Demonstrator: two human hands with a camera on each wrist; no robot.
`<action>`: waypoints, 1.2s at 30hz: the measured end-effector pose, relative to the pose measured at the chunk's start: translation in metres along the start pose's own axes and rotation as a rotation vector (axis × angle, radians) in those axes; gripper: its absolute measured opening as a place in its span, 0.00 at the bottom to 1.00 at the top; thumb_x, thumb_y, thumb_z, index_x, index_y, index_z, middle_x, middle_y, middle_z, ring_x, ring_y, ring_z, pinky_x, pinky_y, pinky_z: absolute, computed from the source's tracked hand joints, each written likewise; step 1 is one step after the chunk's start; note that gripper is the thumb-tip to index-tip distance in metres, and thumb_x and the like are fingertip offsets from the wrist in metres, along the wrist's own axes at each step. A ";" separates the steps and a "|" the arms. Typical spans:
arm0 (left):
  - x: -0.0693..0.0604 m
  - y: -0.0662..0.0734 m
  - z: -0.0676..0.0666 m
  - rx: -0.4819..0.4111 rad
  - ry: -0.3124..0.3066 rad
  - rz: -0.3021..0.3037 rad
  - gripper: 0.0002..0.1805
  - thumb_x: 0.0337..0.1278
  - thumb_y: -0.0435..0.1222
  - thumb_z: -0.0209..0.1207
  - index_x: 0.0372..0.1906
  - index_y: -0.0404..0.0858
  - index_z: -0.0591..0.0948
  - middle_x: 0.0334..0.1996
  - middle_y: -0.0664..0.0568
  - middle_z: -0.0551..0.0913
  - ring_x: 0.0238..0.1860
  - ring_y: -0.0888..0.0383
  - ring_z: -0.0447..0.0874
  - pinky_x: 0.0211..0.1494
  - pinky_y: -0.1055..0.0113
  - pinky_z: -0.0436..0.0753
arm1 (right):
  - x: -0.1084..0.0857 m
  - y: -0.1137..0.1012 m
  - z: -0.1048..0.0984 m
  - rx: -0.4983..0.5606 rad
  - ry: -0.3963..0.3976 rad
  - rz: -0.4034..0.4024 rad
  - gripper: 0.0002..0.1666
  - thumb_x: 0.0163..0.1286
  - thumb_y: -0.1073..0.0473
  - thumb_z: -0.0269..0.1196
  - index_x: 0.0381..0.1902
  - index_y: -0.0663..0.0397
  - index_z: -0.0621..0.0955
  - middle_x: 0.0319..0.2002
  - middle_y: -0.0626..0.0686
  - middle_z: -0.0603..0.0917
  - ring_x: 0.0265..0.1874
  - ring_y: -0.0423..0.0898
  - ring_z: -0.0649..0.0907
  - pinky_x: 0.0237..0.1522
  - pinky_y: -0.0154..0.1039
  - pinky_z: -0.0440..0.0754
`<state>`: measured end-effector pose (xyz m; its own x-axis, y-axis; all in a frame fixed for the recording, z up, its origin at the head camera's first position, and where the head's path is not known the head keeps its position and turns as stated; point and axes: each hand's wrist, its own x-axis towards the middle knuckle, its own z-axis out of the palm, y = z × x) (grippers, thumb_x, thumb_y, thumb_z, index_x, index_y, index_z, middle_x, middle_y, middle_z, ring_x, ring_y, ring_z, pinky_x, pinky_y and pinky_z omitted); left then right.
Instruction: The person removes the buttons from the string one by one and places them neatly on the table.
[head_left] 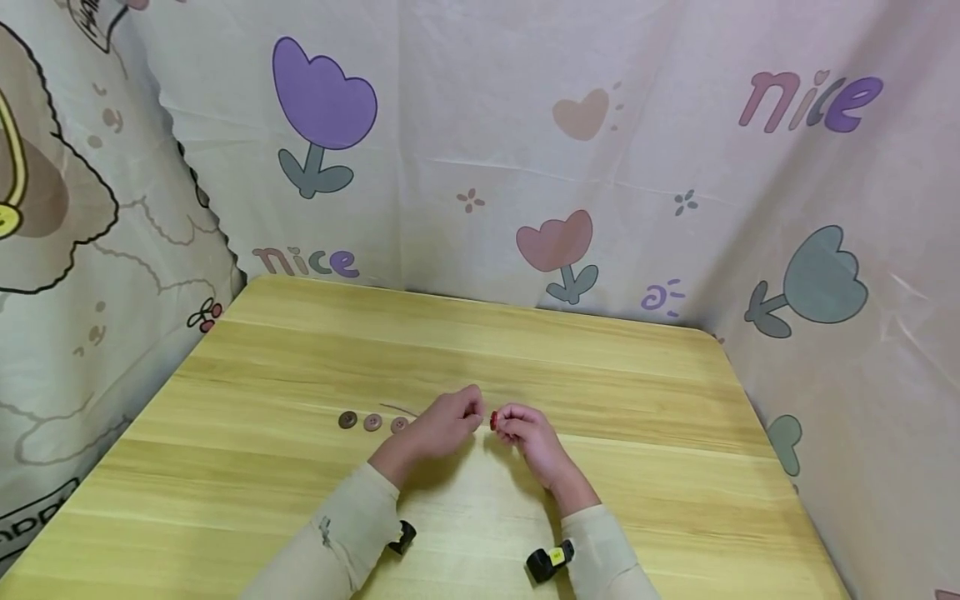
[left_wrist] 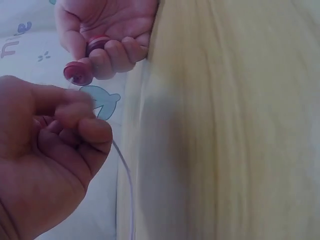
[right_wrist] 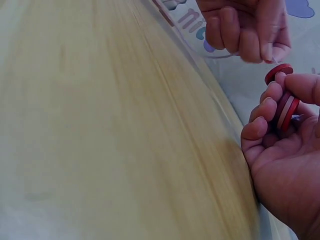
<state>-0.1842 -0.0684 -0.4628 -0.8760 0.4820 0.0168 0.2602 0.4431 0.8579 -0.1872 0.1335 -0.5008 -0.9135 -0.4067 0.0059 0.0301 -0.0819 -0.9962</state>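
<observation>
Thumb and fingertips of my left hand (head_left: 444, 423) (left_wrist: 45, 155) (right_wrist: 245, 27) pinch a thin pale string (left_wrist: 128, 182) (right_wrist: 217, 56), whose length trails away from the hand. Just to its right, my right hand (head_left: 534, 440) (left_wrist: 112, 22) (right_wrist: 290, 165) pinches a red button (head_left: 493, 420) (left_wrist: 77, 73) (right_wrist: 278, 73) between thumb and finger. The left fingertips are close to that button's face in the right wrist view. Curled right fingers also hold a small stack of red, pink and dark buttons (left_wrist: 97, 45) (right_wrist: 287, 112) against the palm.
Left of the hands, a dark brown button (head_left: 347, 420) and two pinkish-brown buttons (head_left: 372, 422) (head_left: 400, 425) lie in a row on the wooden table (head_left: 600, 375). Part of the string (head_left: 397, 408) lies behind them. A printed curtain (head_left: 465, 125) hangs behind the table.
</observation>
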 end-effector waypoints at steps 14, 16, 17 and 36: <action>0.001 -0.002 0.003 0.069 0.048 0.030 0.11 0.63 0.45 0.66 0.46 0.47 0.83 0.18 0.57 0.62 0.17 0.63 0.57 0.24 0.68 0.61 | -0.001 0.002 0.000 -0.007 -0.020 -0.004 0.08 0.70 0.68 0.55 0.35 0.71 0.77 0.30 0.52 0.77 0.32 0.49 0.72 0.38 0.39 0.71; 0.001 -0.002 0.003 0.069 0.055 0.023 0.10 0.62 0.45 0.67 0.45 0.48 0.83 0.18 0.58 0.62 0.17 0.63 0.58 0.24 0.69 0.61 | -0.001 0.002 0.000 -0.008 -0.017 -0.003 0.09 0.71 0.67 0.55 0.35 0.72 0.77 0.30 0.53 0.77 0.33 0.49 0.73 0.38 0.39 0.71; 0.001 -0.002 0.003 0.067 0.059 0.016 0.10 0.62 0.45 0.67 0.44 0.48 0.83 0.18 0.58 0.62 0.17 0.63 0.58 0.23 0.69 0.61 | -0.001 0.002 0.000 -0.010 -0.014 -0.003 0.09 0.71 0.67 0.55 0.35 0.72 0.77 0.31 0.53 0.77 0.33 0.49 0.73 0.39 0.39 0.71; -0.012 -0.005 -0.022 0.026 0.119 -0.089 0.08 0.60 0.41 0.69 0.42 0.46 0.82 0.16 0.56 0.59 0.16 0.60 0.55 0.23 0.66 0.60 | -0.002 0.000 0.000 -0.021 -0.006 -0.004 0.14 0.70 0.66 0.55 0.38 0.80 0.74 0.31 0.53 0.75 0.31 0.47 0.73 0.37 0.38 0.72</action>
<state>-0.1837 -0.0930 -0.4558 -0.9375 0.3478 0.0032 0.1884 0.5001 0.8452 -0.1859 0.1345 -0.5006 -0.9110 -0.4122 0.0103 0.0177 -0.0641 -0.9978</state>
